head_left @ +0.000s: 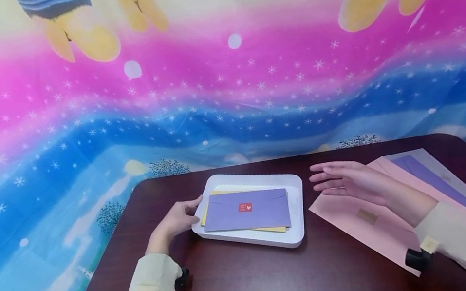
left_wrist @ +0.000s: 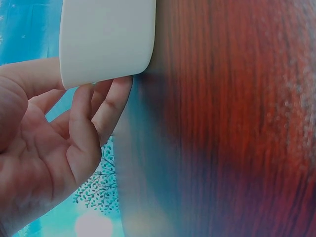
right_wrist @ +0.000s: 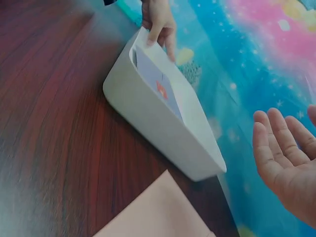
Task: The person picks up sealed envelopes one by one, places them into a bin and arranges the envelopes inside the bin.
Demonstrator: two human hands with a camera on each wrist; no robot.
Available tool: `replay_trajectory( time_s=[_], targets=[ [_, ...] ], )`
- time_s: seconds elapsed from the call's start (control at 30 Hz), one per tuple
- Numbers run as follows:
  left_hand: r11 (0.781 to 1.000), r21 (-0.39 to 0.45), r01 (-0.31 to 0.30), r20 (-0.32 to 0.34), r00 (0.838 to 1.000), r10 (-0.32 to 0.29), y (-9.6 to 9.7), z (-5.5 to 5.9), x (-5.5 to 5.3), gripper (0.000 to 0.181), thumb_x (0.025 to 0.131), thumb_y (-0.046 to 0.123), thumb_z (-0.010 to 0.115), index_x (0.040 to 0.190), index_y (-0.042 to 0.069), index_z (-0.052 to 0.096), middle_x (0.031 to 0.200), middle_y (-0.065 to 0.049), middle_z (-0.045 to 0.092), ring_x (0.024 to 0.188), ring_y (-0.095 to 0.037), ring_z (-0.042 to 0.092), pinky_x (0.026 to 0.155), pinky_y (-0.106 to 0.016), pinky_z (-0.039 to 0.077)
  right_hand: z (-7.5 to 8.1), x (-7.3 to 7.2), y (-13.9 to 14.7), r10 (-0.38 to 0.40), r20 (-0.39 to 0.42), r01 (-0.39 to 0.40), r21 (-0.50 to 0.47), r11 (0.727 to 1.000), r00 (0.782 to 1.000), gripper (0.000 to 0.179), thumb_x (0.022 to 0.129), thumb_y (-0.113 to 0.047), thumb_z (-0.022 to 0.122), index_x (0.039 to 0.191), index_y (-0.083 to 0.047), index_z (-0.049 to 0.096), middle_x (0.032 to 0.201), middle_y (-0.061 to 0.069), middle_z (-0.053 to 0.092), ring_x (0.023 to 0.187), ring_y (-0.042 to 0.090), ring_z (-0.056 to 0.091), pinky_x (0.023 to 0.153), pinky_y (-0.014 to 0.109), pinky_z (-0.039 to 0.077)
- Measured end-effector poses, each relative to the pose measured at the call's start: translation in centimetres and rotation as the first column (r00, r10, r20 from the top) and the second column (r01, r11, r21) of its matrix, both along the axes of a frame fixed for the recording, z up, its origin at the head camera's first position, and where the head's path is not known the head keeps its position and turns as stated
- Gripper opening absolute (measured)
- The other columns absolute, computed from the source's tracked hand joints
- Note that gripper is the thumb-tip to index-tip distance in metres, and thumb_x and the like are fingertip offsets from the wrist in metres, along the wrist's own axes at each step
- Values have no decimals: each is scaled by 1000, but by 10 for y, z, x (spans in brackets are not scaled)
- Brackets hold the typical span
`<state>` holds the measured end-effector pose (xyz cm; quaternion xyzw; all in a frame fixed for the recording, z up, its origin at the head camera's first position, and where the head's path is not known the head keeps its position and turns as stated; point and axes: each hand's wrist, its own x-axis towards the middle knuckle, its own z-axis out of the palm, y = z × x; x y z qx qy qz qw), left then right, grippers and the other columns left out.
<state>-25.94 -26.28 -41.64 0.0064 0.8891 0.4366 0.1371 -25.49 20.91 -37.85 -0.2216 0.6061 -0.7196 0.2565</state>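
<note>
I'd call the backdrop (head_left: 229, 87) twelve, the white tray (head_left: 296, 213) the dial's centre. At six, the tabletop (head_left: 242, 282) gives a hand its widest way through. The left hand (head_left: 176, 220) blocks nine, the right hand (head_left: 350, 178) nearly three. Towards four lies a pink envelope (head_left: 377, 234), a narrow gap off.

Snowflake backdrop (head_left: 224, 78) behind dark table (head_left: 251, 283)

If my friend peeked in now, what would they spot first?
Probably the pink-and-blue, snowflake-patterned cloth, filling the background behind the dark wooden table. Then the purple paper envelope with a square red sticker, lying in the shallow white rectangular tray that the left hand grips by its edge. Next, the nearest pink paper envelope, at the table's right, below the raised right hand.
</note>
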Motion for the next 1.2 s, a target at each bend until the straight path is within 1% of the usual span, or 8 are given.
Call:
replay_trajectory(
  time_s=[0.2, 0.43, 0.6, 0.7, 0.83, 0.93, 1.1, 1.2],
  targets=[
    [1000, 2, 23, -5, 1000, -23, 0, 1, 0, 67, 88, -13, 59, 152, 1, 45, 156, -21, 43, 109, -26, 57, 77, -29, 52, -8, 4, 18, -55, -66, 60, 78, 995, 996, 34, 110, -9, 44, 130, -25, 66, 123, 1, 71, 113, 18, 67, 96, 33, 53],
    [1000, -9, 8, 4, 1000, -8, 0, 1, 1, 66, 89, -12, 60, 152, 3, 47, 154, -22, 46, 110, -25, 56, 77, -29, 52, -15, 9, 45, -99, -212, 148, 229, 962, 972, 33, 103, -3, 57, 136, -5, 62, 120, 0, 72, 108, 17, 69, 90, 32, 55],
    [1000, -5, 8, -2, 1000, -8, -1, 3, 2, 66, 89, -12, 60, 151, 2, 46, 152, -24, 47, 109, -26, 57, 77, -29, 52, -18, 10, 68, -83, -245, 142, 234, 962, 966, 39, 103, 3, 54, 136, -13, 65, 122, -8, 71, 108, 10, 68, 88, 27, 55],
    [1000, -26, 11, -7, 1000, -12, -1, 3, 3, 66, 89, -12, 60, 152, 2, 46, 152, -23, 47, 109, -26, 56, 76, -28, 51, -18, 15, 78, -105, -325, 210, 308, 928, 940, 38, 102, 0, 57, 136, -15, 66, 122, -8, 70, 107, 9, 68, 86, 27, 56],
    [1000, -26, 5, 0, 1000, -5, -1, 3, 3, 66, 89, -11, 60, 152, 3, 46, 152, -23, 48, 110, -25, 55, 76, -28, 51, -16, 20, 95, -120, -435, 323, 430, 843, 892, 36, 100, -4, 62, 136, -11, 63, 117, -6, 71, 104, 8, 68, 81, 27, 56],
    [1000, -5, -2, 7, 1000, 2, -2, 2, 2, 66, 90, -12, 60, 152, 3, 46, 153, -23, 47, 109, -25, 57, 77, -29, 52, -17, 21, 112, -110, -446, 340, 475, 812, 888, 38, 101, -4, 61, 135, -22, 63, 116, -12, 70, 103, 3, 66, 78, 27, 55],
    [1000, 10, 2, 4, 1000, -2, -2, 1, 0, 65, 89, -12, 60, 152, 2, 46, 152, -25, 47, 110, -26, 58, 79, -30, 53, -29, 21, 135, -82, -463, 329, 485, 810, 883, 54, 99, 3, 59, 125, -43, 63, 111, -15, 71, 98, -2, 65, 74, 27, 56],
    [1000, 7, 6, 3, 1000, -6, -2, 0, -1, 65, 89, -12, 60, 151, 2, 47, 150, -27, 49, 111, -26, 57, 80, -31, 54, -35, 24, 143, -78, -472, 361, 547, 756, 878, 40, 96, 2, 64, 126, -24, 69, 105, -5, 73, 91, 0, 66, 71, 27, 57]
  ],
)
